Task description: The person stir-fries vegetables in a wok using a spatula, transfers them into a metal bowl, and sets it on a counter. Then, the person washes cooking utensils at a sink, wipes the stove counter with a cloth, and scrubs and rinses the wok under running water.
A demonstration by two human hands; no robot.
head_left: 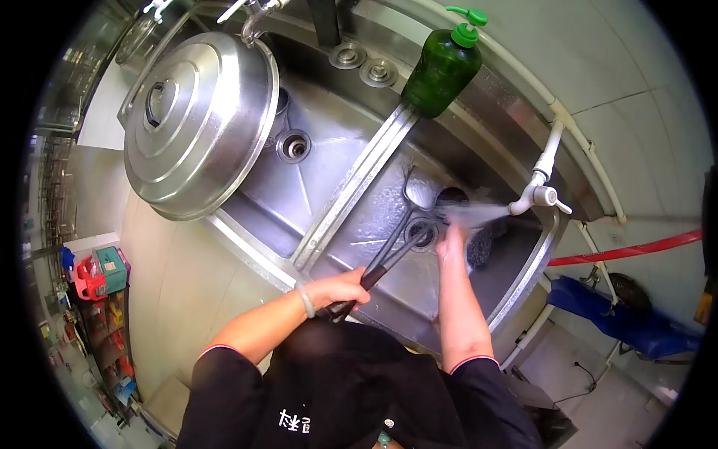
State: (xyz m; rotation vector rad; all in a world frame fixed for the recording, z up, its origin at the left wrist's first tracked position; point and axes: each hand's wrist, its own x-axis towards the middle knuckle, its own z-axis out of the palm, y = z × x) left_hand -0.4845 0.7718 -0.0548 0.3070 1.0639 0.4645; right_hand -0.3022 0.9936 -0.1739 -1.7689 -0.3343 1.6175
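My left hand (pixel 345 288) is wrapped round the black handles of long cooking utensils (pixel 390 256), with a pale bracelet on the wrist. They slant up into the right-hand sink basin (pixel 374 202). One has a rounded, shiny metal head (pixel 421 192); the exact kind of each is unclear. Beside the heads, my right hand (pixel 451 238) is in spraying water, and its fingers are blurred. The water comes from a white tap (pixel 537 196) on the right. A dark scouring pad (pixel 481 247) lies in the basin, just right of my right hand.
A large domed metal lid (pixel 198 127) leans over the left basin (pixel 329 161). On the divider's back end stands a green pump bottle (pixel 445 71). Two drain strainers (pixel 363 64) sit on the back ledge. A red hose (pixel 628 247) runs at the right.
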